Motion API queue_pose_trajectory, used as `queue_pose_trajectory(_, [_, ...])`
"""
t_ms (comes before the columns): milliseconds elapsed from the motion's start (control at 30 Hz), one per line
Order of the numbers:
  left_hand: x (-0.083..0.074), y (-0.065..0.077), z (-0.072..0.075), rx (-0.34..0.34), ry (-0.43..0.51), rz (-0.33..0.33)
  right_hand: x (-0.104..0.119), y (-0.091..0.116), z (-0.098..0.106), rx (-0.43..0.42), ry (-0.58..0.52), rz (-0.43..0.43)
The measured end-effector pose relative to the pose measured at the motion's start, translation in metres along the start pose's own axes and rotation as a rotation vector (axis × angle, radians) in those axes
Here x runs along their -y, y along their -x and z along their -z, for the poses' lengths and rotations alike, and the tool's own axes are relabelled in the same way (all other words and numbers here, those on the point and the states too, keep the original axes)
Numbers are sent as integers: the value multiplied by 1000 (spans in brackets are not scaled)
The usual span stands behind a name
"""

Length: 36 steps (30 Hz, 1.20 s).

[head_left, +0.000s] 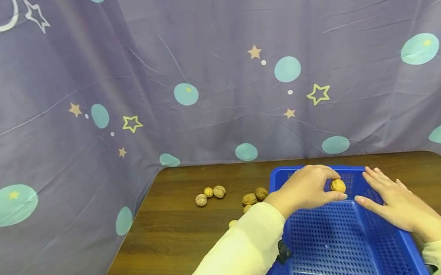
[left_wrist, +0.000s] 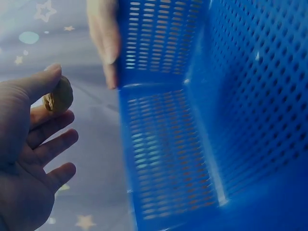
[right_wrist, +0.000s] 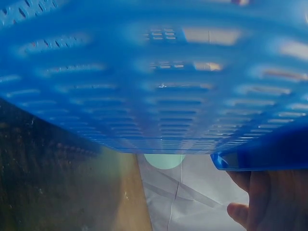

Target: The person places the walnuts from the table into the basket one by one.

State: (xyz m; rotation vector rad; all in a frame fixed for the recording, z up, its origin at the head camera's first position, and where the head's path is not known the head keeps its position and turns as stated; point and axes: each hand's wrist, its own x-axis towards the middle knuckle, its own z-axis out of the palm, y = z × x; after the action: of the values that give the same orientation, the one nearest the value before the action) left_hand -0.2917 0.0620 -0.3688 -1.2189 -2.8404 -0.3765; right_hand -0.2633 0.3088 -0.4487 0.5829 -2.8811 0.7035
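My left hand [head_left: 310, 188] is over the back part of a blue plastic basket [head_left: 330, 245], reaching in across its left side. Between thumb and fingers it pinches a walnut [head_left: 337, 186], tan and roundish; the left wrist view shows the same walnut [left_wrist: 60, 95] at the fingertips, with the other fingers loosely bent. At the basket's right wall is my right hand [head_left: 402, 204], its fingers straight and lying along the rim, the thumb stretched over the inner side. Seen from the right wrist, fingers [right_wrist: 260, 202] hang outside the wall, beside the rim.
Several more nuts lie on the brown wooden table [head_left: 169, 248] left of the basket: a small group [head_left: 208, 192] farther off and a darker cluster [head_left: 249, 199] near the basket, partly behind my left sleeve [head_left: 232, 262]. A patterned curtain [head_left: 218, 123] hangs behind the table.
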Motion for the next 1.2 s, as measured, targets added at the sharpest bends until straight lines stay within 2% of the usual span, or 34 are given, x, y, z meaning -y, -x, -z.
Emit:
queue_pose_trajectory(100, [0, -7, -16, 20, 32, 65, 0, 0, 0, -4, -4, -3])
queue_pose_trajectory(300, [1, -9, -44, 110, 70, 179, -1, -1, -2, -8, -5, 1])
queue_pose_trajectory(500, [1, -10, -55, 221, 6, 163, -2, 1, -2, -18, -16, 7])
queue_pose_trajectory(633, [0, -9, -58, 278, -31, 153, -2, 0, -3, -30, -22, 17])
queue_pose_trajectory(867, [1, -7, -58, 303, -33, 141, 1, 3, -1, -31, -19, -2])
queue_pose_trajectory(1067, [5, -8, -53, 262, 29, 162, 2, 0, -1, -12, -15, -12])
queue_pose_trajectory(1200, [2, -8, -42, 219, 68, 152, 2, -3, 1, 18, -28, -20])
